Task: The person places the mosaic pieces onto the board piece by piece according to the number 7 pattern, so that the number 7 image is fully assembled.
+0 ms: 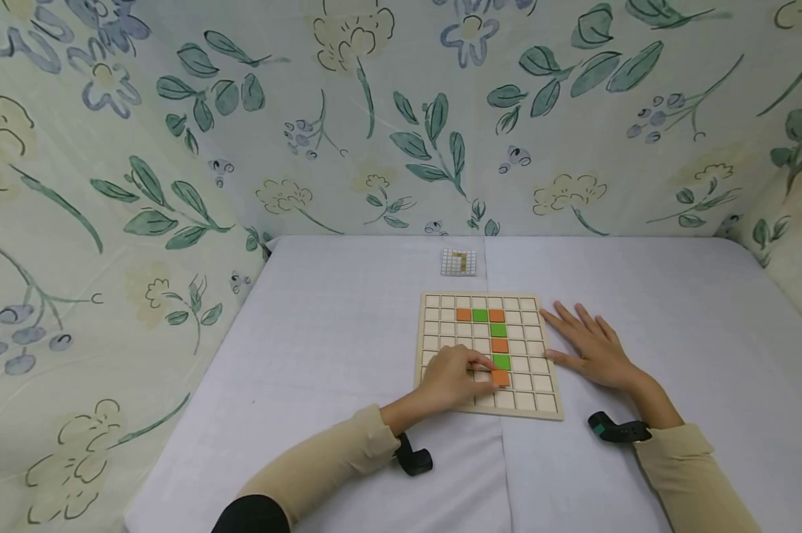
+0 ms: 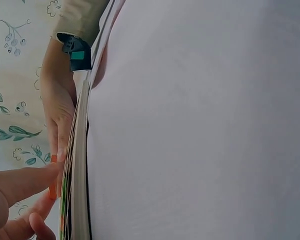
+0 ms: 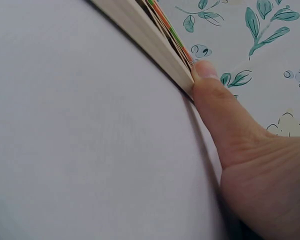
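Observation:
A square wooden grid board lies on the white table. Orange and green square tiles on it form a short row near the top, then a column running down from that row's right end. My left hand is over the board's lower part and pinches an orange tile between thumb and fingers, just below the lowest green tile. In the left wrist view the orange tile stands edge-on between the fingers. With fingers spread, my right hand rests beside the board, its thumb touching the right edge.
Beyond the board lies a small card printed with a coloured grid pattern. White cloth covers the table, and floral fabric hangs behind and at the sides. Both wrists wear black camera mounts.

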`<state>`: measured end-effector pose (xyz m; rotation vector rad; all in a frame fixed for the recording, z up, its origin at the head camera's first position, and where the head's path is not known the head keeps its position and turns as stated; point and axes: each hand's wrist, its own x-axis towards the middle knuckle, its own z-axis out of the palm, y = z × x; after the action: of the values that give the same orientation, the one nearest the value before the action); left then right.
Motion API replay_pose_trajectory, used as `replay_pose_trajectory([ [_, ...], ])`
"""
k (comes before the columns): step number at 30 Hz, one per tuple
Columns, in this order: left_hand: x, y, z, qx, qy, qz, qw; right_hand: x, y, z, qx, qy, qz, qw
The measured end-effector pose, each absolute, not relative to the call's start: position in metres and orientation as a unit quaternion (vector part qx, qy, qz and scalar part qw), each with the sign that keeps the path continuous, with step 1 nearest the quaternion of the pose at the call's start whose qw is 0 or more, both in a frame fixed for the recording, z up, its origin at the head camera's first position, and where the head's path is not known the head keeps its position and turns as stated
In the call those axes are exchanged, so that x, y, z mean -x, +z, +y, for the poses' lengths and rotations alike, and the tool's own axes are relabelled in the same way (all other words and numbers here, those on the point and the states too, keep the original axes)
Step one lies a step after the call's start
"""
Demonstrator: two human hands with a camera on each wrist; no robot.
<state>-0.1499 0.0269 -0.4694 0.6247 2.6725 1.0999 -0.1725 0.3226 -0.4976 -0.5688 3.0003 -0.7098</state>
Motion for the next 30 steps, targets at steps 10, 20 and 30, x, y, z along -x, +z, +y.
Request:
replay_pose_trajectory([
  [10, 0.1504, -0.4698, 0.0301, -0.219, 0.351, 0.907, 0.075, 0.1726, -0.4968, 0.3227, 0.18, -0.228, 0.957, 0.003],
  [20, 0.1512, -0.4715, 0.0314, -0.224, 0.342, 0.91, 0.072, 0.1723, -0.498, 0.3224, 0.178, -0.223, 0.958, 0.003],
  [30, 0.1502, -0.4683, 0.0306, -0.215, 0.359, 0.904, 0.081, 0.1725, -0.4984, 0.3219, 0.18, -0.226, 0.957, 0.002],
])
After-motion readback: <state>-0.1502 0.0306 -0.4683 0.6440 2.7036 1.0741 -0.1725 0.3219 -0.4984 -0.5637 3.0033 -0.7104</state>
